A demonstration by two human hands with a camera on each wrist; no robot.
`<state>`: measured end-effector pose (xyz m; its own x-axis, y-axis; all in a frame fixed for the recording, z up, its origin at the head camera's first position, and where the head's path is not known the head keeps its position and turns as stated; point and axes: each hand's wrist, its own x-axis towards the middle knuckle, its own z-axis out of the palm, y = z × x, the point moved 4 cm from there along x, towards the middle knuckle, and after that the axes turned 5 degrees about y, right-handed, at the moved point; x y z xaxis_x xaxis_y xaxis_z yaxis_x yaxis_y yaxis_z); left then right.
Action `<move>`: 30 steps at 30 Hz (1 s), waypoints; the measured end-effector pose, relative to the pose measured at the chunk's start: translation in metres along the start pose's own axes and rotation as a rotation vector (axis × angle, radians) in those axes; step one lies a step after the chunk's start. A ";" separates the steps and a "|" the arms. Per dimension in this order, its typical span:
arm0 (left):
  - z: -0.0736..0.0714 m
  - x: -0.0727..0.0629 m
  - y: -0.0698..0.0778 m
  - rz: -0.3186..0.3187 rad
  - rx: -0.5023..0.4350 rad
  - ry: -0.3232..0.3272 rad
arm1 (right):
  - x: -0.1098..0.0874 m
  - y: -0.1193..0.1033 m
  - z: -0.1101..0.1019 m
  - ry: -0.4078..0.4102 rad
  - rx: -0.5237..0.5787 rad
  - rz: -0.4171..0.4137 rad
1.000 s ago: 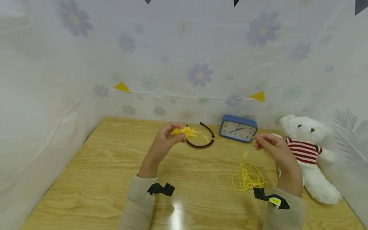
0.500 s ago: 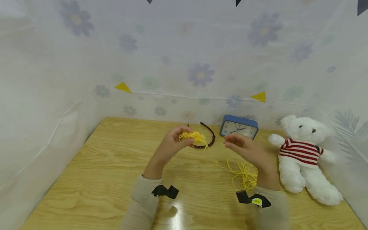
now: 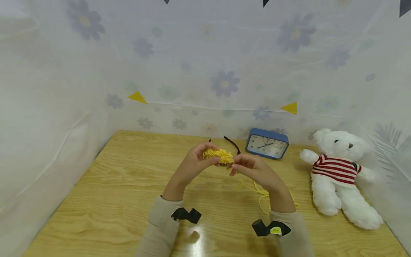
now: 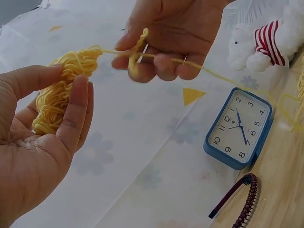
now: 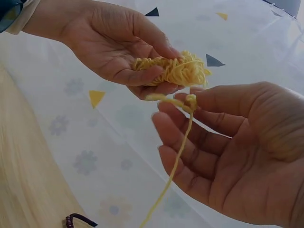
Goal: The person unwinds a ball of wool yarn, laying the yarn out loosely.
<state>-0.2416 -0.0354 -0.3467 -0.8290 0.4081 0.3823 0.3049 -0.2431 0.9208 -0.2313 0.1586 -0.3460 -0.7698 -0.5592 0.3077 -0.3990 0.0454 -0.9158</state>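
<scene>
Overhead, both hands meet above the counter: the left hand cups a yellow yarn bundle, lifted so the right hand can work its strand; loose yarn trails onto the wood beside a clock, a headband and a teddy bear.

From the left wrist, the left fingers curl round the bundle, thumb opposite.

From the right wrist, the right fingers lie half-curled, thumb and forefinger pinching the strand, which hangs down.
</scene>
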 end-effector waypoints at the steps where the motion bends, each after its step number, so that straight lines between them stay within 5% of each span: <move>1: -0.001 0.000 0.001 -0.001 0.006 0.008 | 0.000 -0.001 -0.001 0.006 -0.012 -0.007; 10: -0.015 -0.003 0.002 -0.022 0.010 0.090 | -0.017 -0.006 -0.035 0.186 -0.023 -0.020; 15: -0.021 -0.004 0.003 -0.023 -0.003 0.127 | -0.035 -0.014 -0.066 0.426 0.108 -0.078; 23: -0.027 -0.004 0.004 0.000 -0.006 0.146 | -0.073 -0.024 -0.109 0.957 0.355 -0.129; 27: -0.028 -0.005 0.006 0.013 -0.003 0.148 | -0.083 -0.027 -0.119 1.030 0.475 -0.215; 30: -0.029 -0.005 0.006 0.018 -0.003 0.145 | -0.087 -0.026 -0.123 1.014 0.461 -0.210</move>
<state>-0.2491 -0.0639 -0.3449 -0.8825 0.2724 0.3834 0.3193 -0.2516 0.9136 -0.2148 0.3079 -0.3173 -0.8413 0.4184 0.3422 -0.5082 -0.3965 -0.7646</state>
